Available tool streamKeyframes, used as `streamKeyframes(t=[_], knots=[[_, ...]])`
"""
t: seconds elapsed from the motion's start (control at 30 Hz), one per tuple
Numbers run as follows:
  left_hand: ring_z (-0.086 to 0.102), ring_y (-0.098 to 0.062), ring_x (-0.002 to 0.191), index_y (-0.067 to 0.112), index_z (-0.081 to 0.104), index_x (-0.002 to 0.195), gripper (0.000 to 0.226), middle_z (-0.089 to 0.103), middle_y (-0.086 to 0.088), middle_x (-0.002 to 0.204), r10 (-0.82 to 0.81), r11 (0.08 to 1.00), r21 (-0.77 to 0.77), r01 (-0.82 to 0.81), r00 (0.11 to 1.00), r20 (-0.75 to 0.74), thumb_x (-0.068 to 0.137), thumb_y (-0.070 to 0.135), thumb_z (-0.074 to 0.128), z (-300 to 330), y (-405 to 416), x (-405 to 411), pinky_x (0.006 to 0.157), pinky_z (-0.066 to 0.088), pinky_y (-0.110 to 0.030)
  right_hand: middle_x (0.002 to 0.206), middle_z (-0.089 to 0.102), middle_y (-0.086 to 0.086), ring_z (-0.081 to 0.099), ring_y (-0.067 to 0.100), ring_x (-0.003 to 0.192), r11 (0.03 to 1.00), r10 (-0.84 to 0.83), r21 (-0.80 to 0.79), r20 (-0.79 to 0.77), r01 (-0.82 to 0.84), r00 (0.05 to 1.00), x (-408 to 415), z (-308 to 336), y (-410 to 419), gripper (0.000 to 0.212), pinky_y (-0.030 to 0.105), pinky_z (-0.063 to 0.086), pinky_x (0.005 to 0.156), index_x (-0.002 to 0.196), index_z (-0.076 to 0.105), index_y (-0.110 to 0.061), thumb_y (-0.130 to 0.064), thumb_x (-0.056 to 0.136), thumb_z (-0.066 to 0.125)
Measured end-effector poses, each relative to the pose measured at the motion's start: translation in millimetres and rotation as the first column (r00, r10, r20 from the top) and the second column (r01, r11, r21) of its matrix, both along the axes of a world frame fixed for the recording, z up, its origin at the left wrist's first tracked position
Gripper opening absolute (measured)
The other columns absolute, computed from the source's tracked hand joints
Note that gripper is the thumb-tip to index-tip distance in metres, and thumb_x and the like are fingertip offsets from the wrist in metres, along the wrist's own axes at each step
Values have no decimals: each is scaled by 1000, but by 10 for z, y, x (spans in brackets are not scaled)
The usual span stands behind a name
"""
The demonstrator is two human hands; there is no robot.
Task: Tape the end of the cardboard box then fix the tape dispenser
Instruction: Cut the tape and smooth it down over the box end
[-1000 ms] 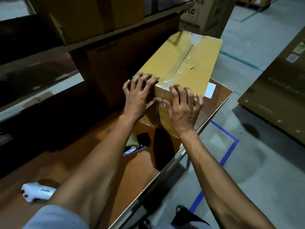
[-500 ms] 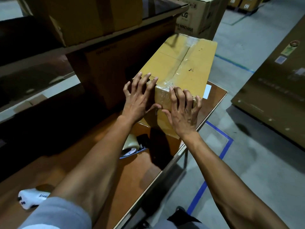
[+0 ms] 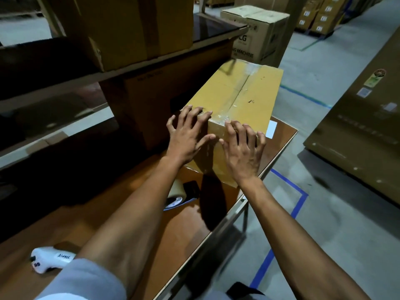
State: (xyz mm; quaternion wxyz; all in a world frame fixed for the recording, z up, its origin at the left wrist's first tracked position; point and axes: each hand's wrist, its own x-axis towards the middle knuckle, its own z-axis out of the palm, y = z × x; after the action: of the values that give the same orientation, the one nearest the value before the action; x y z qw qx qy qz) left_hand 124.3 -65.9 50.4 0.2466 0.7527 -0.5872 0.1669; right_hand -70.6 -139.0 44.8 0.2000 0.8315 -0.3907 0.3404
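Note:
A long yellow cardboard box (image 3: 242,98) lies on the brown table (image 3: 184,226), with clear tape along its top seam and over its near end. My left hand (image 3: 187,135) lies flat with spread fingers on the near end's left part, fingertips over the top edge. My right hand (image 3: 243,151) presses flat on the near end's right part, fingers spread. Both hold nothing. The tape dispenser (image 3: 183,193), with a tan tape roll and black handle, lies on the table just below the box, partly hidden by my left forearm.
A white handheld device (image 3: 50,258) lies at the table's near left. Shelves with large cardboard boxes (image 3: 129,29) stand to the left. A tall printed carton (image 3: 257,33) stands behind the box. A flat brown carton (image 3: 365,118) lies on the floor at right, beside blue floor tape (image 3: 296,206).
Both hands have slid slightly down the box's near end and their fingers have spread wider. The view has shifted a little.

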Motion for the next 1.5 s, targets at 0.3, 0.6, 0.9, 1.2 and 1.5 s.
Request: streamKeyframes(t=[0.3,0.6,0.9,1.2,1.5], knots=[[19,-28,161,38,34,161,74,31,-2,169,48,999,-18,-48,999,19,101,80,41,-105,-88,-4,117,25,-67,155,48,3,36,28,139,994,-84,-73,-100,77,991,41,-106,-84,82,56,26,115,160,38,-24,-68,93,55],[-2,-37,165,32,-1,171,140,-2,-10,177,-11,993,114,-6,989,149,68,84,79,-159,-84,154,122,16,-74,163,26,9,28,33,146,997,-78,1,-222,81,972,-8,-60,-47,124,59,17,119,167,17,-21,-75,73,77],[-1,-29,167,33,1,172,99,7,-7,180,-43,989,145,13,978,206,97,81,43,60,39,124,126,7,-71,172,26,15,22,39,159,988,-36,139,-198,65,979,34,219,204,75,64,8,129,168,20,-16,-54,106,38],[44,-24,154,16,51,158,47,55,-6,161,-286,957,25,288,934,213,113,30,51,323,-171,-37,129,24,-50,168,41,8,34,26,157,970,113,235,-207,-62,972,148,548,-4,52,52,20,129,159,44,-12,-36,113,38],[42,-23,155,18,53,155,50,56,-2,160,-285,953,-49,301,937,201,112,42,48,195,-183,45,129,25,-56,163,46,12,44,32,151,987,58,161,-267,-15,962,135,451,29,79,52,30,125,159,41,-8,-45,95,70]])
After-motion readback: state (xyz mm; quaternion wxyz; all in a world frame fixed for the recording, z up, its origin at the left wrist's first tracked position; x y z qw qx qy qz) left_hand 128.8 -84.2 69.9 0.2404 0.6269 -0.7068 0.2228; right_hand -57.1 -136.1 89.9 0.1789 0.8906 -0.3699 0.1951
